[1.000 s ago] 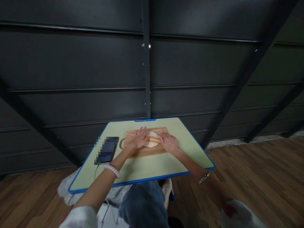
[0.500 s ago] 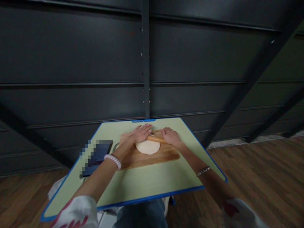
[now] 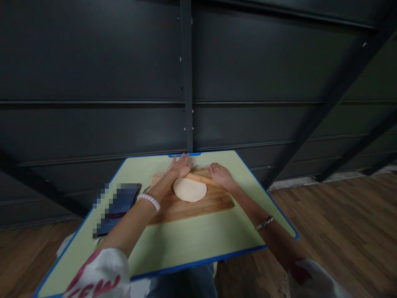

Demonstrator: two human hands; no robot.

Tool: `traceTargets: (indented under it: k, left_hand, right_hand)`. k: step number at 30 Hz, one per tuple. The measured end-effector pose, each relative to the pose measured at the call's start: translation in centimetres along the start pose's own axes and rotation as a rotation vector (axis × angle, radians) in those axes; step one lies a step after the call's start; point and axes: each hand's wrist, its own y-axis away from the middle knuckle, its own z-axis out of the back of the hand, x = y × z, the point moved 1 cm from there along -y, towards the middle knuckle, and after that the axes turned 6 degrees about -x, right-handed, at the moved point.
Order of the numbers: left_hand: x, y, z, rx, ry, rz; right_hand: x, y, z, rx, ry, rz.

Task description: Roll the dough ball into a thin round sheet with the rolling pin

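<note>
Rolling pin [image 3: 202, 179] has left the dough's [image 3: 190, 190] middle for one o'clock; outward stroke looks spent. I see left hand [image 3: 181, 166] fingers spread; right hand [image 3: 220, 174], can't tell.

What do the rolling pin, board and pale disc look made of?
Rolling pin: likely wood, smooth; even tan colour.
Board: wood or wood-look, low sheen; streaky brown grain.
Pale disc: probably dough, matte; off-white, slightly uneven edge.

Dark panelled wall [image 3: 124, 74], brown wooden floor [image 3: 341, 215]
</note>
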Motion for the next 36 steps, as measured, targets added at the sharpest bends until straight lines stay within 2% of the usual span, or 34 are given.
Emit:
traceTargets:
  k: [3, 5, 9, 15, 22, 31, 36]
  left_hand:
    - [-0.2, 1.0, 0.4, 0.041, -0.033, 0.019]
    - [-0.2, 1.9, 0.6, 0.025, -0.044, 0.016]
    - [-0.1, 3.8, 0.5, -0.05, -0.022, 0.0]
    - [0.1, 6.1, 0.3, -0.076, -0.006, 0.017]
    - [-0.1, 8.9, 1.0, -0.07, 0.002, 0.002]
    - [-1.4, 13.8, 1.6, -0.169, 0.012, -0.02]
    - [-2.5, 15.9, 2.1, -0.195, -0.012, 0.031]
  right_hand:
    - [0.2, 0.5, 0.4, -0.001, 0.037, 0.079]
    - [0.4, 0.8, 0.6, 0.009, 0.037, 0.102]
    - [1.0, 1.2, 1.1, 0.031, -0.034, 0.047]
    - [1.9, 1.5, 1.4, 0.099, -0.151, -0.019]
    - [2.4, 1.9, 2.0, 0.103, -0.16, -0.002]
    - [3.0, 0.5, 2.1, 0.127, -0.125, 0.013]
    - [3.4, 0.3, 2.2, 0.145, -0.114, 0.027]
